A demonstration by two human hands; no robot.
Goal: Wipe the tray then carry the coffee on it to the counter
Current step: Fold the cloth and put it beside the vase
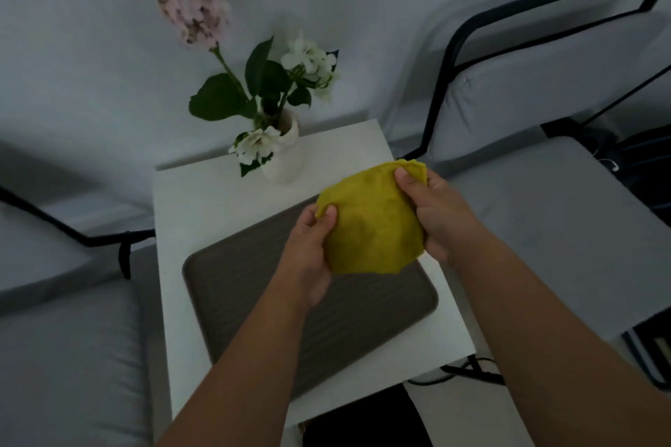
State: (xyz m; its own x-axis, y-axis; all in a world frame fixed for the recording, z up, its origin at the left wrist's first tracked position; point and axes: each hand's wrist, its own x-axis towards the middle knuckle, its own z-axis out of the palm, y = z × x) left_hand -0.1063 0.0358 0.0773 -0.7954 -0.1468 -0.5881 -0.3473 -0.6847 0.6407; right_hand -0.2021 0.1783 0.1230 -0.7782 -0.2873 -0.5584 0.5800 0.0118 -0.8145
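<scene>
Both hands grip a yellow cloth above the tray — left hand pinching one edge, right hand clamped on the other. Tray's brownish-grey, ribbed, round-cornered — sitting flat on the white table.

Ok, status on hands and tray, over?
Both hands, left hand, right hand, holding yellow cloth above tray. Tray bare. Flower vase behind, clear.

Grey tray fills most of the white counter; its near-left half lies bare. Both hands, left and right, hold a yellow cloth above the far-right corner. Vase of flowers blocks the far edge. Bare strip along the counter's left side. Chairs flank both sides.
</scene>
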